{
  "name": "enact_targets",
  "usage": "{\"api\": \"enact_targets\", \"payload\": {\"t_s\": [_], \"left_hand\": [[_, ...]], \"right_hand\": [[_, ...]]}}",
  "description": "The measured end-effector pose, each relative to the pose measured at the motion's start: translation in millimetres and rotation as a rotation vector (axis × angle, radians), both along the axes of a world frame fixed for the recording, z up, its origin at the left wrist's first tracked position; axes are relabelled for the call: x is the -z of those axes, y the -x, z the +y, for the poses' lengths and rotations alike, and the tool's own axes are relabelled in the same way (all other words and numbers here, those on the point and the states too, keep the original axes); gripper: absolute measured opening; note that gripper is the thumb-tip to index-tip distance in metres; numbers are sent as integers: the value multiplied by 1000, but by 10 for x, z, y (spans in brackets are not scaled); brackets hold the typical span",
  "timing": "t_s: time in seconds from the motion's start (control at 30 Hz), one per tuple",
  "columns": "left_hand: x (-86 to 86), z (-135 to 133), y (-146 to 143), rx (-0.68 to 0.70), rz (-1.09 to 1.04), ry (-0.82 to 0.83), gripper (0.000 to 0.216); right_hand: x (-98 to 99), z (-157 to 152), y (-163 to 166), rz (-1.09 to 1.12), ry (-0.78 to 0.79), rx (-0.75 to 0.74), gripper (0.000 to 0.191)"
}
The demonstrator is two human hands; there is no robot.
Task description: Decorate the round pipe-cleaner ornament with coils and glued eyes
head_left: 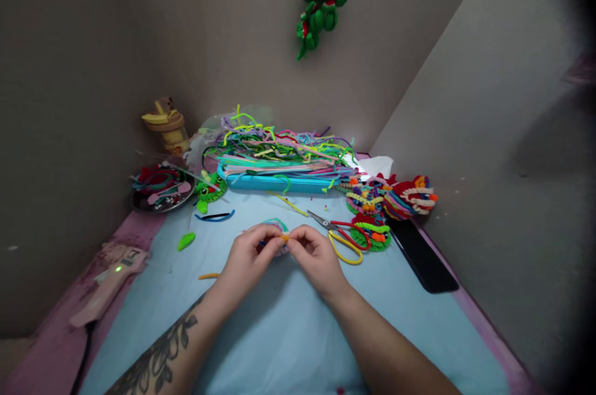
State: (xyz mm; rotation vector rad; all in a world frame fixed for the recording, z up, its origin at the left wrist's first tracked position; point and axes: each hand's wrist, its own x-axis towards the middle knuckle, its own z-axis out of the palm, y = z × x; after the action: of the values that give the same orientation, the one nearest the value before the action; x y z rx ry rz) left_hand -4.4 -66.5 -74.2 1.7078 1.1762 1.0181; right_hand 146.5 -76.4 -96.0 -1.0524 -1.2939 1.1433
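My left hand (251, 255) and my right hand (316, 258) meet over the middle of the light blue table cover. Both pinch a small orange pipe cleaner piece (285, 238) between thumb and fingertips. Just behind the fingers shows a loop of pastel pipe cleaners (275, 222), mostly hidden by my hands; I cannot tell whether it touches them. To the right of my right hand lie scissors (344, 240) with one red and one yellow handle, their blades spread. Another orange pipe cleaner piece (209, 276) rests beside my left forearm.
At the back, a blue tray (279, 183) bears heaped pipe cleaners. Finished pipe cleaner figures (410, 196) and a phone (423, 255) lie right. On the left are a metal bowl (153, 205), a cup (172, 134), a green figure (209, 190) and a power strip (112, 286).
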Motion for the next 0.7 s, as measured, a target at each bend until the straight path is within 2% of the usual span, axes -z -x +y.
{"api": "enact_targets", "payload": {"t_s": [0.13,0.27,0.37,0.43,0.57,0.7], "left_hand": [[-21,2,-6,-2,-5,38,18],[-38,-3,-22,69,-83,185,20],[-5,6,-33,60,-189,289,23],[23,15,-38,32,-245,332,28],[39,22,-49,16,-297,427,35],[3,19,-53,27,-306,418,33]], "right_hand": [[-6,-21,-25,-126,-96,95,10],[38,-25,-60,-459,-427,234,12],[92,-15,-70,-704,-679,251,17],[114,-11,-70,-816,-770,239,20],[119,-24,-66,-882,-808,198,24],[119,-40,-55,-791,-754,200,23]]}}
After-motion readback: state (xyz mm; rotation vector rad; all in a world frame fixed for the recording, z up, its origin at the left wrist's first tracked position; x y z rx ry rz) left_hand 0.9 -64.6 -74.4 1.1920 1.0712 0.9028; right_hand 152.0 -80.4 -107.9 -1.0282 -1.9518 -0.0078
